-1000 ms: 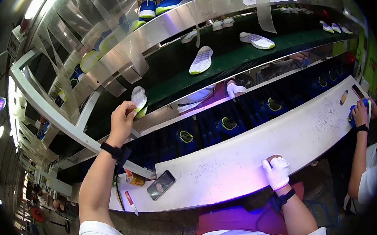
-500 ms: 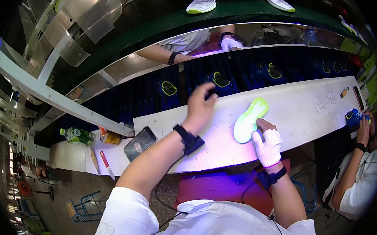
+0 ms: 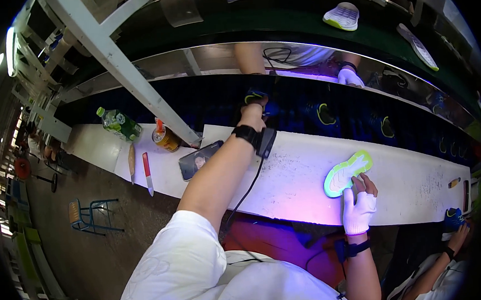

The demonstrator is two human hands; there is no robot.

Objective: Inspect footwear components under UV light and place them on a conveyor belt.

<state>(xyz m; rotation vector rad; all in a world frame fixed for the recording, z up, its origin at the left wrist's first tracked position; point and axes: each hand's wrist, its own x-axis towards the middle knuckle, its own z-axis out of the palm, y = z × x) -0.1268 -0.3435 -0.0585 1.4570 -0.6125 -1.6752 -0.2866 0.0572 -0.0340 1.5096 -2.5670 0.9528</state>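
Note:
My bare left hand (image 3: 252, 113) reaches across the white bench to the dark conveyor. It has hold of a dark blue shoe (image 3: 256, 97) with a yellow-green collar line, its fingers partly lost in the shadow. A fingerless white glove covers my right hand (image 3: 360, 206), whose thumb and bent fingers grip the near edge of a yellow-green shoe sole (image 3: 347, 174). Pale grooves show on the sole's upturned face, under violet light.
On the bench's left are a green bottle (image 3: 119, 125), an orange-brown can (image 3: 165, 137), a red-handled knife (image 3: 148, 174) and a phone (image 3: 200, 160). A metal post (image 3: 129, 74) slants nearby. More shoes (image 3: 325, 114) line the conveyor. Soles (image 3: 343, 17) rest on the upper shelf. A co-worker (image 3: 446, 264) sits right.
My left hand has moved forward from above the bench onto the shoe on the conveyor. The sole's grooves now show more clearly under my right hand. The whole view has swung left.

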